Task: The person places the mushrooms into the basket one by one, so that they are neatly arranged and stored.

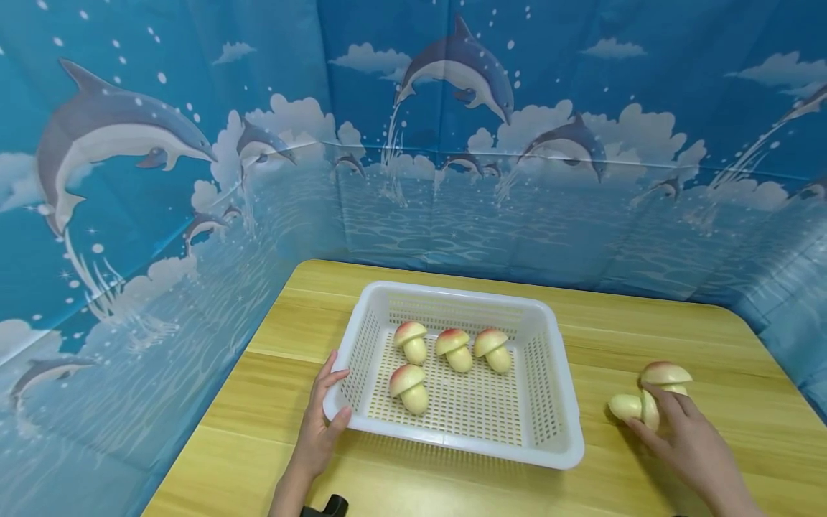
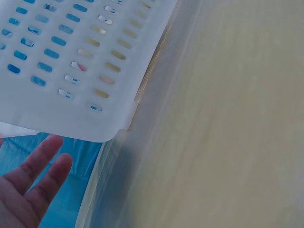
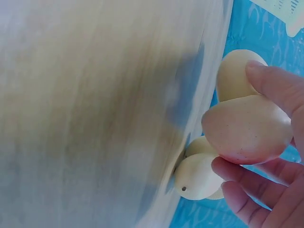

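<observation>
My right hand (image 1: pixel 694 449) grips a toy mushroom (image 1: pixel 625 407), pale yellow with a pink-red cap, its stem pointing left. In the right wrist view the thumb lies on the stem and fingers are at the cap (image 3: pixel 247 130). Just behind it is a second mushroom (image 1: pixel 667 373), partly hidden by the hand. A white perforated plastic basket (image 1: pixel 446 439) stands mid-table, and my left hand (image 1: pixel 316 431) touches its front-left corner, thumb and a finger on the rim. Two fingers (image 2: pixel 40 166) of that hand extend straight and apart in the left wrist view.
Several similar mushrooms (image 1: pixel 454 350) lie inside the basket, toward its left and back. The wooden table (image 1: pixel 258 431) ends at a blue dolphin-printed curtain (image 1: pixel 517 215) behind and to the left. A small black object (image 1: pixel 332 506) shows near my left wrist.
</observation>
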The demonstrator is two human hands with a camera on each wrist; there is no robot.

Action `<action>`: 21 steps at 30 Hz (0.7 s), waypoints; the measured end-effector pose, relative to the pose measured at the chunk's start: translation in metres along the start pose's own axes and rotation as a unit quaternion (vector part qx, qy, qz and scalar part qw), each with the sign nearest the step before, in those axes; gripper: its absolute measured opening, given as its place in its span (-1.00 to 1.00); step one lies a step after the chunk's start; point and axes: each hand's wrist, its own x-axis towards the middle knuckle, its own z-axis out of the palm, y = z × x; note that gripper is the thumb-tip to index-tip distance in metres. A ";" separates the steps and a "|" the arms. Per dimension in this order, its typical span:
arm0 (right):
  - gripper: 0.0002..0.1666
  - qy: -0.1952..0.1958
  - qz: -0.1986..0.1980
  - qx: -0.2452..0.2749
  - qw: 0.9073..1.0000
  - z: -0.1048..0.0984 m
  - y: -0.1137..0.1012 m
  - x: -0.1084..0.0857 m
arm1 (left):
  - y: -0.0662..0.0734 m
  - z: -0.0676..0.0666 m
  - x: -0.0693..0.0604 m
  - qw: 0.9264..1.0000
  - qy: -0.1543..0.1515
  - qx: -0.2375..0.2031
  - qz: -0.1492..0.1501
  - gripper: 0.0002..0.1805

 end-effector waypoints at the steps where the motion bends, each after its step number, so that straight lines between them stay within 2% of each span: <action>1: -0.26 0.008 -0.005 0.004 1.000 0.000 0.000 0.000 | 0.000 0.000 0.000 1.000 0.000 0.001 0.000 -0.45; 11: -0.21 0.057 -0.019 0.031 0.998 -0.007 -0.008 0.004 | 0.001 0.000 0.000 1.000 0.004 0.010 -0.001 -0.44; 21: -0.15 0.097 -0.040 0.030 0.994 -0.020 -0.025 0.014 | 0.001 0.000 0.000 1.000 0.004 0.010 0.000 -0.44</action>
